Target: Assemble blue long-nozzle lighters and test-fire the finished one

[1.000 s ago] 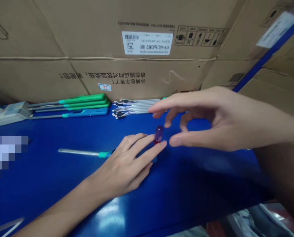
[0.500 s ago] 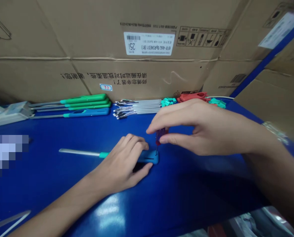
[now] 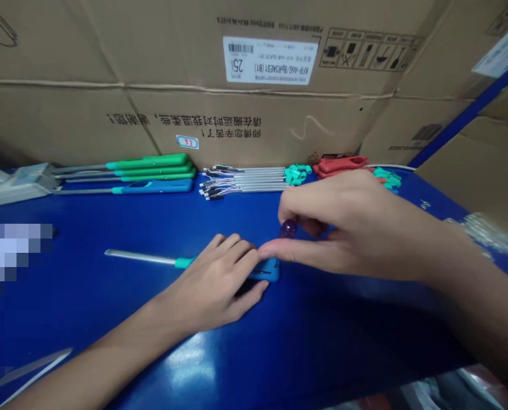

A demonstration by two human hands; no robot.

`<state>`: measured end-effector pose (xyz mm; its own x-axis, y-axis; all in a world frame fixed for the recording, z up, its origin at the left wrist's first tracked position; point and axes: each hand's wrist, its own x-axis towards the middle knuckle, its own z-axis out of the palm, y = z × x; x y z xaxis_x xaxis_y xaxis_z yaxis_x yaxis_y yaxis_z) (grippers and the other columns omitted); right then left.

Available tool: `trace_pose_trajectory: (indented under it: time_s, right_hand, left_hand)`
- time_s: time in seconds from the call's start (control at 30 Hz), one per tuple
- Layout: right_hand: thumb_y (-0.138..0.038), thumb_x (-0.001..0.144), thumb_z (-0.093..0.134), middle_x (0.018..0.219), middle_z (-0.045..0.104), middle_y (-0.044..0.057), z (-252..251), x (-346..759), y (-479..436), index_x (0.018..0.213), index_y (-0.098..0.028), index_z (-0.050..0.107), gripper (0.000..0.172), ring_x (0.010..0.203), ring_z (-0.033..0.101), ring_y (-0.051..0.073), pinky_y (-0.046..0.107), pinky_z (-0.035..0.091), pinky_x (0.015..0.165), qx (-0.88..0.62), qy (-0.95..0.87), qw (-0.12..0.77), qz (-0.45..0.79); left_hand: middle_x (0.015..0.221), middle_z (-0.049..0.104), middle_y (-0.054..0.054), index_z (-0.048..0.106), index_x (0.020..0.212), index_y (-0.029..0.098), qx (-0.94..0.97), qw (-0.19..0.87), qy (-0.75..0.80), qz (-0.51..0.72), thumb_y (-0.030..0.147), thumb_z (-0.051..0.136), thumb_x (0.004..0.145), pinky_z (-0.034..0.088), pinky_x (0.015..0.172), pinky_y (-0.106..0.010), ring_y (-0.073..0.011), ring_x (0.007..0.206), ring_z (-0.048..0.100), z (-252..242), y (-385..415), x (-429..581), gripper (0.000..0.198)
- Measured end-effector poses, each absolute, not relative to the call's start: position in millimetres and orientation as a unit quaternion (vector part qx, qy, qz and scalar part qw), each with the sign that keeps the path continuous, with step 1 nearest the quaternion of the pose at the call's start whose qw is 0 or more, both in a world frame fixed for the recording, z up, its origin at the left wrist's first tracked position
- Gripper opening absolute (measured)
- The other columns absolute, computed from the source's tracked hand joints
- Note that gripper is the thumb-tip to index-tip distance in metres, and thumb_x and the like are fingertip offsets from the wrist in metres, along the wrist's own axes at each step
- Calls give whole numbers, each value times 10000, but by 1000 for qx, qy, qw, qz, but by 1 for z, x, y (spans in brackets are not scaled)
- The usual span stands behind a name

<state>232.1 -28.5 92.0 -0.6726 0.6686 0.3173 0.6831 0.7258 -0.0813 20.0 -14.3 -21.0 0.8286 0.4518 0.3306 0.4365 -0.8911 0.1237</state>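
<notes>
On the blue table lies a blue long-nosed lighter [image 3: 265,270] with a silver tube and a teal collar. My left hand [image 3: 222,273] is closed over its handle, fingers on top and thumb along the near side, pressing it to the table. In my right hand [image 3: 343,222], a small screwdriver [image 3: 289,229] with a purple, see-through handle is pinched between thumb and curled fingers. The screwdriver sits just above the handle's right end. My thumb hides its shaft and tip, so contact with the lighter cannot be seen.
Behind lie finished-looking green lighters [image 3: 151,165] and another blue lighter [image 3: 155,186]. Beside them are silver tubes with wires [image 3: 258,179], teal parts [image 3: 297,173] and red handles [image 3: 339,165]. Small clear parts [image 3: 487,230] lie at right. A cardboard wall [image 3: 172,57] closes the back.
My right hand has curled its fingers in and tilted the screwdriver, so the handle's end now faces me and the shaft is hidden. My left hand stays on the lighter. The view has shifted slightly.
</notes>
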Motion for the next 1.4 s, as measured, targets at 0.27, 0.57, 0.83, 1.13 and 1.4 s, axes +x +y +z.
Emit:
trace_pose_trajectory:
  time_s: [0.27, 0.57, 0.83, 1.13, 1.4]
  right_hand:
    - [-516, 911, 584, 482, 328, -50, 88, 228, -28, 608, -194, 439, 466, 458, 275, 98, 282, 162, 495, -390, -906, 142, -79]
    - [-236, 917, 613, 809, 649, -13, 95, 239, -26, 861, -185, 649, 84, 699, 551, 124, 264, 372, 616, -333, -929, 131, 94]
    - [-54, 851, 582, 912, 697, -21, 96, 241, -27, 927, -198, 679, 189, 804, 618, 125, 258, 439, 687, -314, -927, 78, 189]
    - [-52, 848, 592, 891, 697, -2, 90, 238, -15, 952, -150, 698, 178, 765, 615, 105, 233, 464, 671, -305, -907, 89, 276]
    - [-123, 842, 687, 863, 727, 11, 83, 240, -8, 891, -129, 725, 62, 748, 650, 108, 221, 496, 678, -313, -894, 121, 298]
  left_hand:
    - [1067, 633, -117, 570, 1152, 144, 957, 43, 241, 153, 355, 457, 967, 451, 802, -461, -293, 954, 573, -20, -14, 20, 303]
    - [1028, 632, -97, 558, 1131, 173, 954, 37, 250, 162, 359, 485, 956, 432, 792, -433, -278, 954, 567, -21, -15, 20, 266]
    - [1157, 631, -130, 558, 1155, 171, 956, 32, 245, 160, 358, 446, 968, 443, 781, -433, -293, 998, 585, -19, -15, 20, 287]
    - [1046, 646, -94, 571, 1138, 181, 955, 37, 246, 163, 351, 463, 963, 434, 787, -428, -272, 938, 571, -20, -15, 18, 267]
    - [1013, 629, -78, 577, 1115, 185, 954, 54, 250, 155, 349, 480, 956, 420, 788, -417, -255, 918, 553, -20, -15, 17, 248]
